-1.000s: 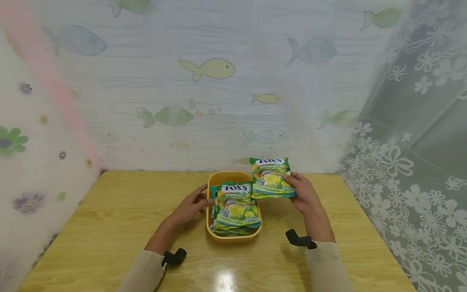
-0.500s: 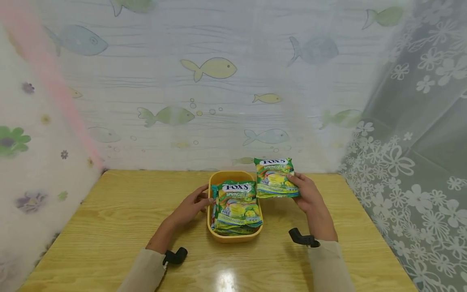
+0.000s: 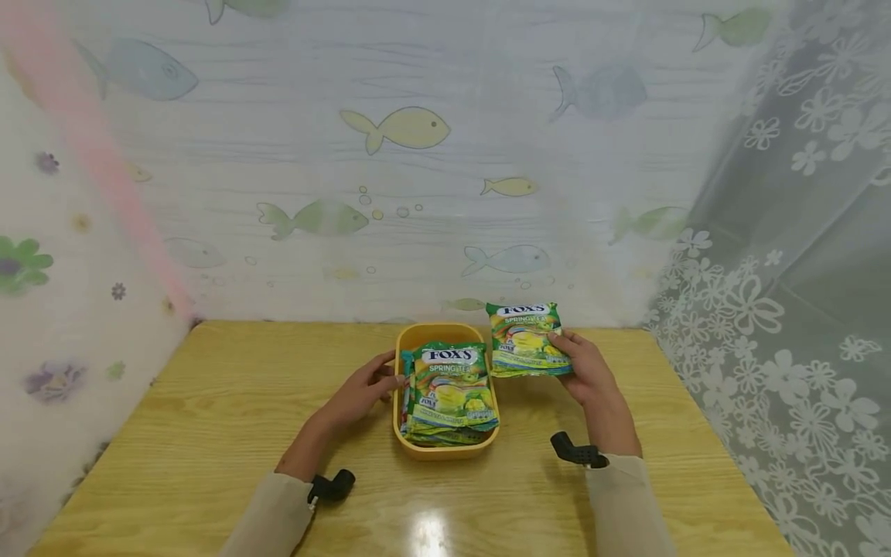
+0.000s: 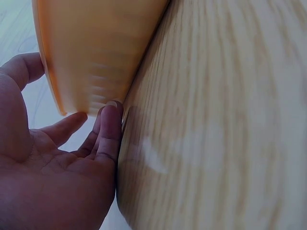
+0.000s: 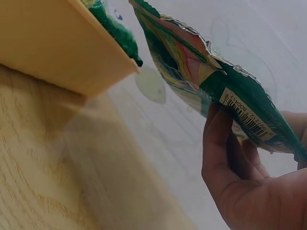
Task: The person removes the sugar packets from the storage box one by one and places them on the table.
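Note:
A green and yellow Fox's Spring Tea candy bag (image 3: 525,348) is held up by my right hand (image 3: 588,371), thumb on its front and fingers behind. In the right wrist view, the bag's back with a barcode (image 5: 244,112) faces the camera, apart from the tub. My left hand (image 3: 362,391) holds the left side of a yellow plastic tub (image 3: 445,455). Its thumb hooks over the rim and its fingers (image 4: 110,127) lie against the outer wall. Inside the tub, another Fox's bag (image 3: 452,387) lies on top of more green packets, with a teal packet (image 3: 407,360) at the left edge.
The tub stands on a wood-grain table (image 3: 230,410). A fish-print curtain (image 3: 390,232) hangs behind the table's far edge. A sheer flowered curtain (image 3: 780,371) runs along the right side. Black wrist cameras (image 3: 332,486) sit by both sleeves.
My right hand and its candy bag have shifted slightly right, away from the bag in the tub, then stayed nearly still. My left hand keeps its place on the tub.

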`<state>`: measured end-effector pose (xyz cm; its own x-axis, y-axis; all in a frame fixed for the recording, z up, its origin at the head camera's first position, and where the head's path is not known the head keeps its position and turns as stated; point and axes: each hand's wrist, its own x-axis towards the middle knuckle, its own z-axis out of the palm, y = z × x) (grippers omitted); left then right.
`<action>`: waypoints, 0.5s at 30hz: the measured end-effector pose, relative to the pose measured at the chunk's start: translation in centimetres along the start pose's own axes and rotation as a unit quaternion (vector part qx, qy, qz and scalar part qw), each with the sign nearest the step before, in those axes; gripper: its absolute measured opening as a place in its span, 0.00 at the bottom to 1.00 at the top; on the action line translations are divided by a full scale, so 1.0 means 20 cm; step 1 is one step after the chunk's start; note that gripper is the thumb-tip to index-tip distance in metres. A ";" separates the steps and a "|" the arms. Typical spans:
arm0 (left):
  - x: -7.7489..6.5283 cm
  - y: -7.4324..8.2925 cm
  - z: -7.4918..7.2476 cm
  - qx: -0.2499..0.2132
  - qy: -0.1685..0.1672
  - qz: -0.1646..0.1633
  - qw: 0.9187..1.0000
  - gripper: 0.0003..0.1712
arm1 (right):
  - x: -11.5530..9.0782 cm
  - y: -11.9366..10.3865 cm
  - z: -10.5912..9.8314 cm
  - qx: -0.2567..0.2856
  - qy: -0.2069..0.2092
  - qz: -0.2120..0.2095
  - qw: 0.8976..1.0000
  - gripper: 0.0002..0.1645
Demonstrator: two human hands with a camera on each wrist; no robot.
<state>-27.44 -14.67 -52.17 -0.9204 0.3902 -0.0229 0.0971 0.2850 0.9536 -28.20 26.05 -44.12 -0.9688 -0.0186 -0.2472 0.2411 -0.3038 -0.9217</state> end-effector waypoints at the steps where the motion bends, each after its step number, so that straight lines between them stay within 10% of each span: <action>1: 0.00 0.00 0.00 -0.001 -0.001 0.000 1.000 0.40 | 0.00 0.00 0.00 -0.001 -0.002 0.000 1.000 0.33; 15: 0.01 -0.01 0.01 0.001 0.005 -0.005 1.000 0.39 | 0.02 0.04 -0.04 -0.006 -0.006 0.003 1.000 0.35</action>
<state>-27.50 -14.57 -52.45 -0.9247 0.3794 -0.0298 0.0883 0.2900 0.9530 -28.24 26.57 -45.21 -0.9679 -0.0320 -0.2494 0.2477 -0.2922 -0.9237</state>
